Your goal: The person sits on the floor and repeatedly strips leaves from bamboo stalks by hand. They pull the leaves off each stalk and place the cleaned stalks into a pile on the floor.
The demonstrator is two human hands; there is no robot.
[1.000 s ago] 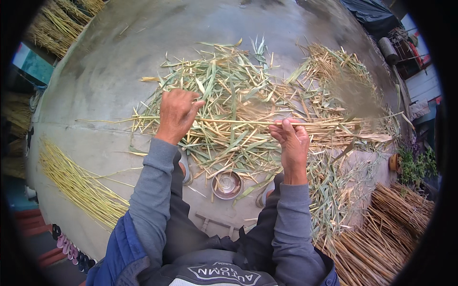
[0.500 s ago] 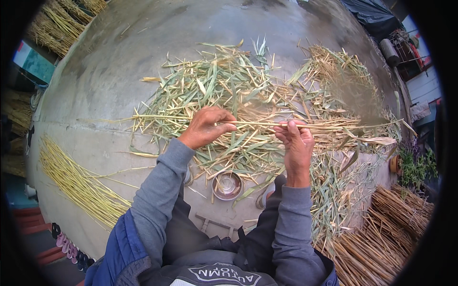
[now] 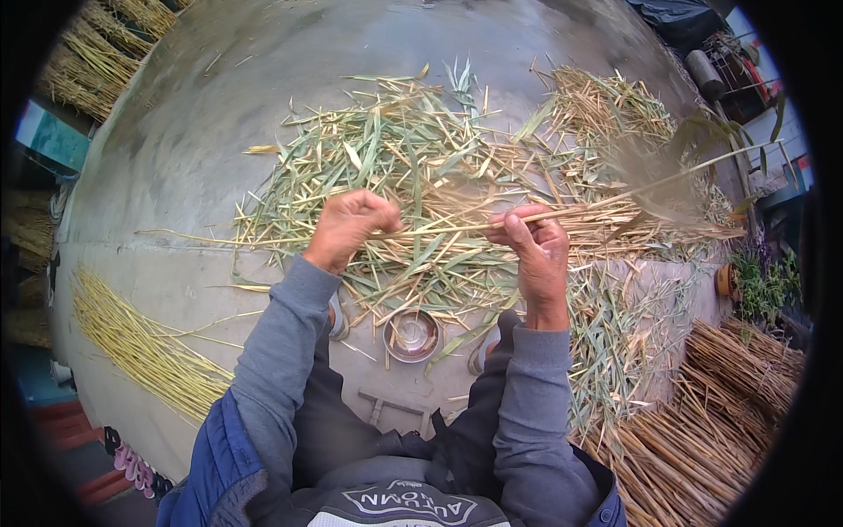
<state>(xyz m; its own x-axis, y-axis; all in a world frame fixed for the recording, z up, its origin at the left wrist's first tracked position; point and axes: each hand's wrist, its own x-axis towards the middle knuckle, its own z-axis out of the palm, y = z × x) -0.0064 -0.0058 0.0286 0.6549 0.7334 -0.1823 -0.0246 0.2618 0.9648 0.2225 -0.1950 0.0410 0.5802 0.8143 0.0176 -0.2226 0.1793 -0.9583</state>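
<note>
Across the concrete floor (image 3: pixel 219 123), work area sits mid-floor, between left and right edges. Big litter heap (image 3: pixel 386 149) of cut leaves and short stems fills the centre. Bundle of brown canes (image 3: pixel 685 448) at the near right corner, pointing in toward the person. Smaller straw mound (image 3: pixel 615 110) off toward the far right edge, running into the heap. Bundle of yellow-green stalks (image 3: pixel 149 338) along the left edge, well apart from the litter, leaves mostly off.

Pale stalk (image 3: pixel 457 229) is the live item: held over the heap, slanting up toward the right edge, dry leaves (image 3: pixel 698 136) hanging at that end, blurry. Thin line continues left of the hands; can't tell if same stalk or one on the floor.

Right hand (image 3: pixel 537 250): stalk pinched between thumb and fingers. Left hand (image 3: pixel 347 228): fingers curled in narrow, right by the stalk; can't tell if it's gripping. Metal bowl (image 3: pixel 413 358) on the floor toward the near edge, between the feet, not in use.

My read: step in hand is leaf stripping, partway through this stalk. Next move calls for a steady left pinch and a right-hand pull toward the leafy end, light enough not to snap the stem
</note>
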